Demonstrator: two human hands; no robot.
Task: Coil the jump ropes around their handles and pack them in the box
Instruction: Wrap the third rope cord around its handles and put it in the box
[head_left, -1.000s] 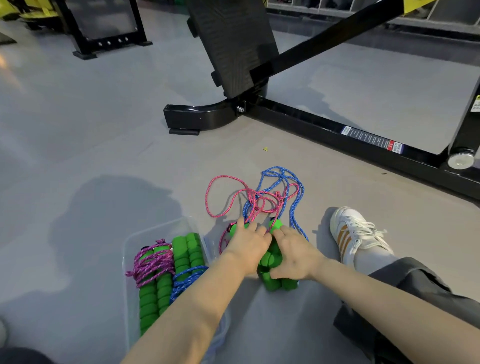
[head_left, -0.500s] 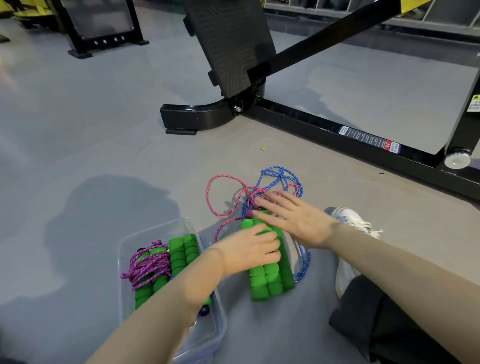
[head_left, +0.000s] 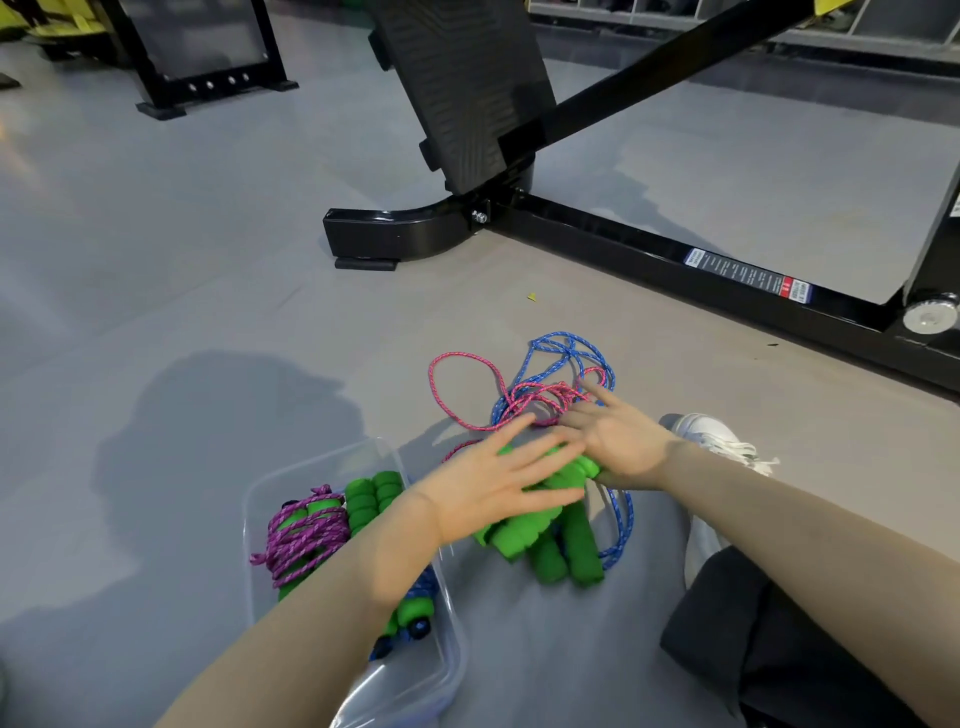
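Observation:
Several green foam handles (head_left: 556, 540) lie in a loose bunch on the grey floor in front of me. My left hand (head_left: 493, 483) is spread flat over their upper ends, fingers straight. My right hand (head_left: 613, 441) lies beside it, fingers stretched out onto the tangled pink rope (head_left: 462, 358) and blue rope (head_left: 566, 353). A clear plastic box (head_left: 447, 649) at lower left holds a coiled purple rope (head_left: 301, 540) on green handles and a second green pair (head_left: 374, 496) with a blue rope.
A black gym machine frame (head_left: 649, 249) with an angled foot plate (head_left: 462, 88) runs across the floor beyond the ropes. My white shoe (head_left: 711, 436) and dark trouser leg (head_left: 779, 639) are on the right. Another black stand (head_left: 202, 57) is at the far left.
My left hand let go of the handles and spread flat over them. The handle bunch has splayed apart. My right hand shifted a little further onto the ropes.

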